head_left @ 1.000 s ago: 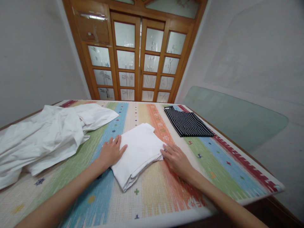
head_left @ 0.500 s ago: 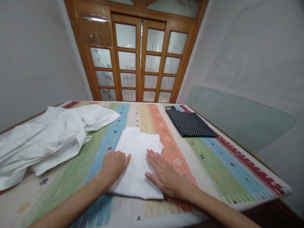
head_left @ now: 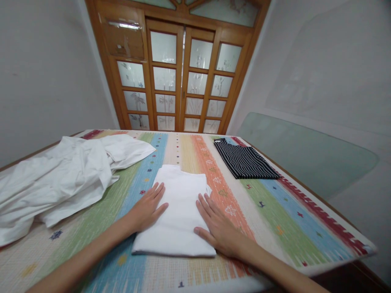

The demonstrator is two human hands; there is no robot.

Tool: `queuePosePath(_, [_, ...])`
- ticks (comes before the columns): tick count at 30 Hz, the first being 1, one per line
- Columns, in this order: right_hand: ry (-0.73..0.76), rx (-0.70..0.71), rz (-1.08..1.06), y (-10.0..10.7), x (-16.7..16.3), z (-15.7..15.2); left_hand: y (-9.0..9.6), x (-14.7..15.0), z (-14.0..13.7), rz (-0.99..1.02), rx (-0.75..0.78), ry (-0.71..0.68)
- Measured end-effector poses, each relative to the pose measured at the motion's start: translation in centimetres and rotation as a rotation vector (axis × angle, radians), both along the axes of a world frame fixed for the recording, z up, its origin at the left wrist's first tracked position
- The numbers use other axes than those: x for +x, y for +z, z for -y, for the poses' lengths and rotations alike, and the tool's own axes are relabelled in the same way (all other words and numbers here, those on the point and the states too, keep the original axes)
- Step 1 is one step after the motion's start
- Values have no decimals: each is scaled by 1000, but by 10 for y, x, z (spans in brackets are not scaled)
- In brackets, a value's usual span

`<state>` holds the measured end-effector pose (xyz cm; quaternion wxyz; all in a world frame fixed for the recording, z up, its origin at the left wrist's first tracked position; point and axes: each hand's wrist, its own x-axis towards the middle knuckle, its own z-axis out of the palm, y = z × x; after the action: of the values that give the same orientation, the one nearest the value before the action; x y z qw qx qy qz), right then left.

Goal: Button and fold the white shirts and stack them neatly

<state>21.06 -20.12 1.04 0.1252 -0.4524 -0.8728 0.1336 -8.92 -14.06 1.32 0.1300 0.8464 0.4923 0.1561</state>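
A folded white garment [head_left: 179, 219], probably a shirt, lies flat near the front of the table. On its left edge rests my left hand [head_left: 150, 207], fingers stretched out and thumb apart. My right hand [head_left: 218, 226] lies along the right edge, its fingers extended and its palm down on the cloth. Neither hand grips anything. The far end of the garment, with a small flap at its right side, shows beyond my fingers.
A crumpled white garment [head_left: 70, 175] is spread over the left side of the table. At the back right lies a folded black-and-white striped garment [head_left: 246, 158]. The striped tablecloth [head_left: 275, 228] covers the table. Wooden glazed doors [head_left: 180, 77] stand behind.
My left hand has gone from curled fingers to flat, outstretched ones on the left edge. My right hand has shifted slightly right. The near left corner of the folded garment now shows farther left.
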Motion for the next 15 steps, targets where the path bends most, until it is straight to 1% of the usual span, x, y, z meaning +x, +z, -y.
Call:
queuePosePath(3, [-163,-54,-126,-8,13,-7,4,0,15,95,-108,10])
queuePosePath(5, [-254,-154,-275,-10,23,-14,7,-1,24,220,-175,36])
queuePosePath(6, [-286,-224,-381,-9,28,-17,9,-1,27,313,-197,78])
queuePosePath(7, [-309,-307,-503,-7,32,-19,10,-2,30,427,-217,143])
queuePosePath(9, [-347,-483,-759,1,39,-22,15,-3,33,696,-296,319])
queuePosePath(11, [-388,-635,-957,12,41,-22,22,-4,34,965,-442,477])
queuePosePath(13, [-436,-732,-1058,23,41,-21,31,-5,34,1168,-592,571])
queuePosePath(15, [-490,-777,-1112,32,38,-23,41,-5,34,1284,-694,628])
